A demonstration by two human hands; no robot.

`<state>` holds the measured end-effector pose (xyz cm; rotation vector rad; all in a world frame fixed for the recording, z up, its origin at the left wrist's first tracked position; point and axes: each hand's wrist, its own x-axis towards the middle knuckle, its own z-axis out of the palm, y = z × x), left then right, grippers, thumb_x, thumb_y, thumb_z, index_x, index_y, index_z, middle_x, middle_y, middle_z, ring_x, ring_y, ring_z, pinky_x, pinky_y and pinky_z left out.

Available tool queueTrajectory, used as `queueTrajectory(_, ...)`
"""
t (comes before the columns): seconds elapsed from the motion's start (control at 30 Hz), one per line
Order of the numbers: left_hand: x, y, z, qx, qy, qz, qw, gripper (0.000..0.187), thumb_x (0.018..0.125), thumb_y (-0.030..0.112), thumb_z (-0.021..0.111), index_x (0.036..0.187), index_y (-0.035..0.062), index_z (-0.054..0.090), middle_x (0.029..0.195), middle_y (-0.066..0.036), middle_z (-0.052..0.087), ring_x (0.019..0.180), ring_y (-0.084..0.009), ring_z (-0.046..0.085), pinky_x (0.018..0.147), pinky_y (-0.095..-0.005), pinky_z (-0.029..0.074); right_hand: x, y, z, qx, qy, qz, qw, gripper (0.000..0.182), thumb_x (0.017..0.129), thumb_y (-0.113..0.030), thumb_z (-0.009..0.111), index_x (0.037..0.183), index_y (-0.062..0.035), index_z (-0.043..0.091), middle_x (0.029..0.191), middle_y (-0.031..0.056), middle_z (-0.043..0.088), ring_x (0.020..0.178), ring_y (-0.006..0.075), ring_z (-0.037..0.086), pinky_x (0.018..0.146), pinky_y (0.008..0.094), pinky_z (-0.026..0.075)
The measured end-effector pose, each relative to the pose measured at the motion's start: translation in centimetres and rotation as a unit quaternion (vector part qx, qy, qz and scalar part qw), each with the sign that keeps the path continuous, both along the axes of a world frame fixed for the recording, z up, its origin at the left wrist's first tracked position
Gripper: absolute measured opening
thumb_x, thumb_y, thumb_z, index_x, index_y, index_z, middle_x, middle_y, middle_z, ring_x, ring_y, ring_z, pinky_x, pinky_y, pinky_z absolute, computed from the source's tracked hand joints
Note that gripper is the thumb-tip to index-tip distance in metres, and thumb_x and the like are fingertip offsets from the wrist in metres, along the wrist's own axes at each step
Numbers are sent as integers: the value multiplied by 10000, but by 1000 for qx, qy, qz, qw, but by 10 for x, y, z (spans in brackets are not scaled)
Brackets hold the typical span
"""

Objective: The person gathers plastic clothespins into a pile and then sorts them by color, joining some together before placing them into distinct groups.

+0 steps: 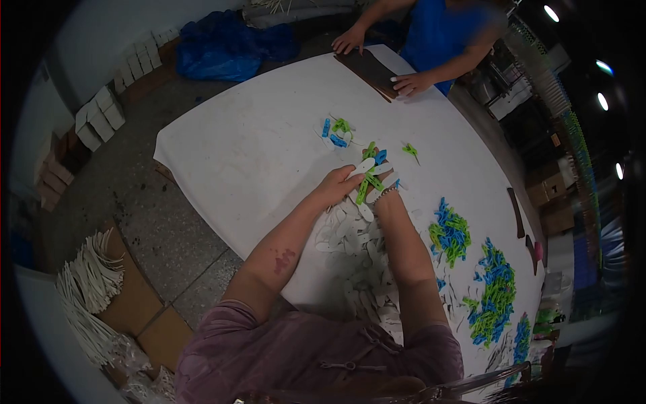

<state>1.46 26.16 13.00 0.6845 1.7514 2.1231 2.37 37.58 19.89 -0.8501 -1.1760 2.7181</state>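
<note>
Over the middle of the white table, my left hand (335, 185) pinches a white flat piece (363, 166) at its tip. Beside it, my right hand (382, 183) is wrapped round a bunch of green clips (368, 186), a blue clip (381, 157) and white pieces; a beaded bracelet is on that wrist. The two hands are close together. Below them lies a loose pile of white pieces (346, 232). Just beyond sits a small group of blue and green clips (338, 131), and a single green clip (410, 150) lies to the right.
Heaps of blue and green clips (451, 231) (494, 293) spread along the right side of the table (222, 138). At the far edge a co-worker's hands (412, 84) rest on a dark flat piece (367, 71). Bundles of white strips (87, 283) lie on cardboard at the lower left.
</note>
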Motion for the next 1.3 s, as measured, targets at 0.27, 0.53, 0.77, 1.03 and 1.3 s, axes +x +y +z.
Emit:
queueTrajectory(0.27,-2,-9,6,30,-71,-32,997,242,915,290,525,891,51,549,669,32,486,605,-49,390,520,-219,328,-17,-4,-5,-30,19,0,999,329,930,-335,396,995,-76,587,914,57,586,806,191,563,672,298,477)
queueTrajectory(0.53,2,-7,11,178,-160,-22,971,211,920,298,520,835,106,515,645,70,423,546,-26,330,476,-195,271,-38,11,-10,-16,23,-1,1000,286,930,-245,392,1003,-39,576,905,92,608,719,189,589,604,300,501)
queueTrajectory(0.77,1,-8,8,108,-80,-4,991,210,917,309,520,866,107,496,675,56,442,531,-16,332,468,-193,287,-44,45,12,-90,64,21,994,216,908,-180,437,894,-12,571,574,8,461,456,118,433,395,231,381)
queueTrajectory(1.03,1,-7,13,216,-171,67,959,227,949,287,464,865,79,493,752,-5,541,461,-53,355,418,-196,296,-25,26,25,55,97,58,992,275,922,-350,461,907,-86,538,545,-4,406,415,115,352,345,250,259)
queueTrajectory(1.3,-4,-4,-3,155,-179,115,965,203,937,252,490,854,66,503,680,15,503,486,-46,358,425,-214,299,-26,2,-3,23,82,-38,996,292,921,-342,453,857,-72,542,542,3,420,418,128,359,357,268,282)
